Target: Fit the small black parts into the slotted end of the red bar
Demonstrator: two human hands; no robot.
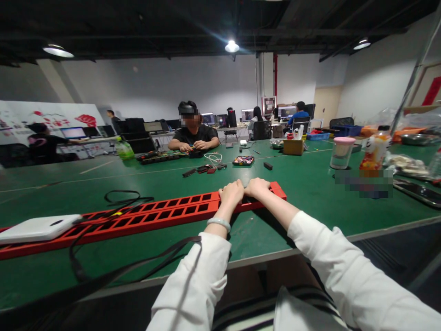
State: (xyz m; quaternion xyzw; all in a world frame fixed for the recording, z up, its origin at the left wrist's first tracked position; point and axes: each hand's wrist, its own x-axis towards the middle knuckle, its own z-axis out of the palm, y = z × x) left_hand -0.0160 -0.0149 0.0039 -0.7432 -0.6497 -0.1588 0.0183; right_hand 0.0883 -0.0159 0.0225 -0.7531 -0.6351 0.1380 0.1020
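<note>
1. Left hand [232, 192] and right hand [257, 187] close together at the red slotted rack [165, 220].
2. White device [41, 228] on the rack, well left of the left hand.
3. Pink-lidded cup [342, 154] right of the right hand.

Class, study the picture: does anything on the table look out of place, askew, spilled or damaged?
The white device lies across the red slotted frame at its left end, covering slots, and a loose black cable trails over the frame. That looks untidy. No spill or breakage shows.
</note>
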